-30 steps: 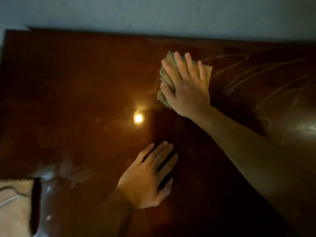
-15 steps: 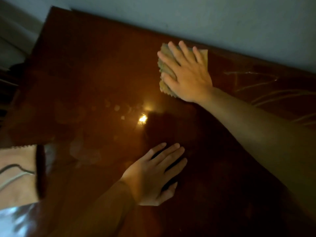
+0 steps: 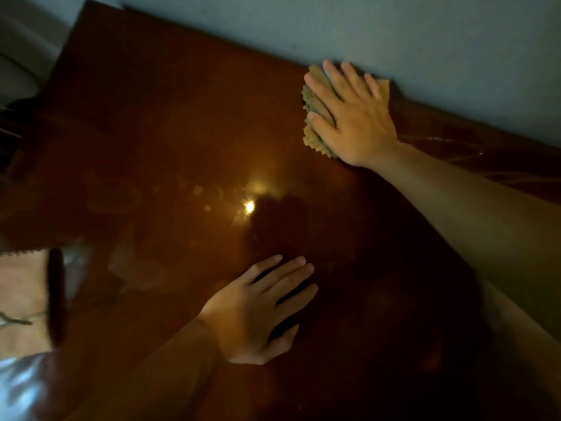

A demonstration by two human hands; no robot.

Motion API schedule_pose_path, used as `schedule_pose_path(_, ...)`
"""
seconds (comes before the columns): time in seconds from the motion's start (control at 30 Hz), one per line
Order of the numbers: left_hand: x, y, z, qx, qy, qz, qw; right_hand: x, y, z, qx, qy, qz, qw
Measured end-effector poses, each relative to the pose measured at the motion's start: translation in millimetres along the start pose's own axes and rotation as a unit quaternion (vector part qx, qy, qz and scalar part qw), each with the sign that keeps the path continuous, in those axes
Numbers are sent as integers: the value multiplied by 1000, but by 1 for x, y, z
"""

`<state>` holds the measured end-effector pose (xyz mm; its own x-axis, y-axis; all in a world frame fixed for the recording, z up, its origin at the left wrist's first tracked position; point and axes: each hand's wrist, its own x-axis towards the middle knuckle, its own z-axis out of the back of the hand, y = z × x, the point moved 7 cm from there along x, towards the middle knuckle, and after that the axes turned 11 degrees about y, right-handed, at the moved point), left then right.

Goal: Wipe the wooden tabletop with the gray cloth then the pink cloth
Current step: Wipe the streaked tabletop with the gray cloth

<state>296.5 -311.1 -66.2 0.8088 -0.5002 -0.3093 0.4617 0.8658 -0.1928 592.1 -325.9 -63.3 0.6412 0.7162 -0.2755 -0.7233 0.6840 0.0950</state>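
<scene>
A dim scene is viewed from above a glossy wooden tabletop (image 3: 158,141), which is set against a pale wall (image 3: 394,34).

At the far left edge, a pale cloth (image 3: 21,299) with a zigzag-cut top edge is seen lying on the table; its colour cannot be told for certain in the low light, though it looks pinkish. A dark band is seen along its right side.

Near the middle, a bright spot of reflected light (image 3: 249,206) is seen on the polished wood, with faint smudges to its left.

Below that spot, the left hand (image 3: 258,311) is laid flat on the table, palm down, fingers straight and slightly spread. Nothing is held by it.

Further right, at the table's far edge beside the wall, the right hand (image 3: 352,117) is pressed palm down on a crumpled cloth (image 3: 314,129), which looks tan-grey here. The fingers are stretched out across it rather than curled round it. The cloth's zigzag edge is seen sticking out to the left of the hand.

At the far right, faint streaks (image 3: 455,147) are seen on the wood.
</scene>
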Motion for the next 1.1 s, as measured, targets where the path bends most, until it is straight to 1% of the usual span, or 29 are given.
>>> schedule_pose_path(0.07, -1, 0, 0, -22, -12, 1, 1000, -16, -3, -6, 7, -12, -29, 999)
schedule_pose_path(0.13, 0, 0, 0, -39, -17, 2, 999, -58, -1, -16, 6, -37, -55, 998)
schedule_pose_path(0.2, 0, 0, -1, -43, -22, 1, 999, -104, 4, -31, -1, -32, -40, 999)
schedule_pose_path(0.27, 0, 0, -3, -46, -25, 1, 999, -127, 4, -39, -9, -20, -11, 1000)
schedule_pose_path(0.33, 1, 1, -2, -48, -29, 3, 998, -120, -3, -36, -14, -3, 0, 1000)
schedule_pose_path(0.5, 2, 1, -2, -45, -14, 6, 999, -75, -33, -18, 15, -7, -51, 999)
schedule_pose_path(0.57, 2, 1, -1, -49, -13, 11, 999, -78, -35, -23, 21, -16, -76, 997)
schedule_pose_path(0.67, 2, 1, 1, -39, -16, 9, 999, -109, -25, -31, 38, -37, -116, 992)
schedule_pose_path(0.77, 1, 1, -2, -38, -1, 6, 999, -144, -14, -43, 18, -41, -84, 995)
schedule_pose_path(0.8, 1, 1, -1, -37, 1, 7, 999, -144, -18, -43, 14, -31, -71, 997)
schedule_pose_path(0.87, 1, 0, 1, -35, 4, 10, 999, -129, -36, -37, 20, -10, -74, 997)
schedule_pose_path(0.93, 6, -3, 9, -46, -12, 29, 998, -108, -56, -26, 26, 7, -86, 996)
schedule_pose_path(1.03, 28, -9, 29, -56, -66, 39, 995, -98, -67, -21, 23, 9, -99, 995)
schedule_pose_path(1.1, 58, -13, 43, -37, -59, 20, 997, -111, -61, -26, 14, 6, -101, 995)
